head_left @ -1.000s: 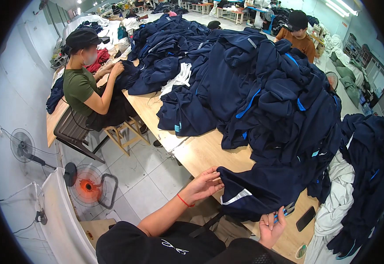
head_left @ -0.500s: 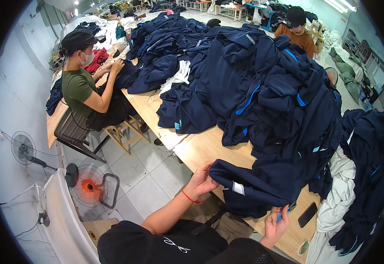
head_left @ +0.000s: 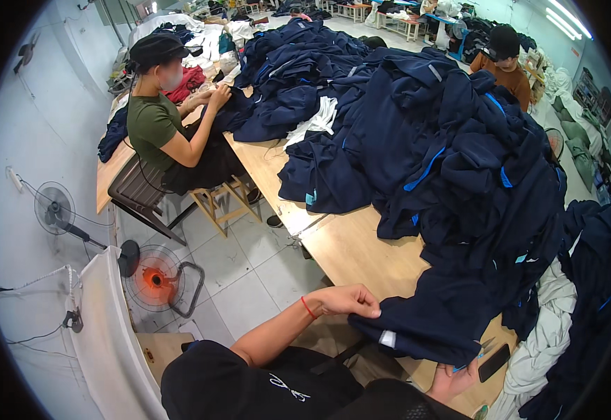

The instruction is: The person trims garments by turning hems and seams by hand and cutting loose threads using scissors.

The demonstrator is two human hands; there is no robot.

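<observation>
A navy garment (head_left: 435, 308) stretches over the near table edge between my hands, a white label (head_left: 388, 339) showing on its lower edge. My left hand (head_left: 347, 301), with a red cord at the wrist, is closed in a pinch at the garment's left edge; its fingertips partly hide the grip. Small scissors (head_left: 467, 365) with blue handles sit in my right hand (head_left: 452, 381), which is closed at the garment's lower right corner. Their blades (head_left: 487, 344) point away from me over the table, and the fingers are partly covered by cloth.
A tall heap of navy garments (head_left: 459, 154) covers much of the wooden table (head_left: 361, 245). A dark phone (head_left: 494, 362) lies beside my right hand, near white cloth (head_left: 550, 322). Someone in green (head_left: 158, 126) sits working at left; another person (head_left: 505, 70) is behind the heap. A fan (head_left: 155, 278) stands left.
My left hand has turned knuckles-up and now pinches at the garment's edge, which hangs flatter. My right hand has lowered slightly, and the scissor blades now show. The whole view has shifted.
</observation>
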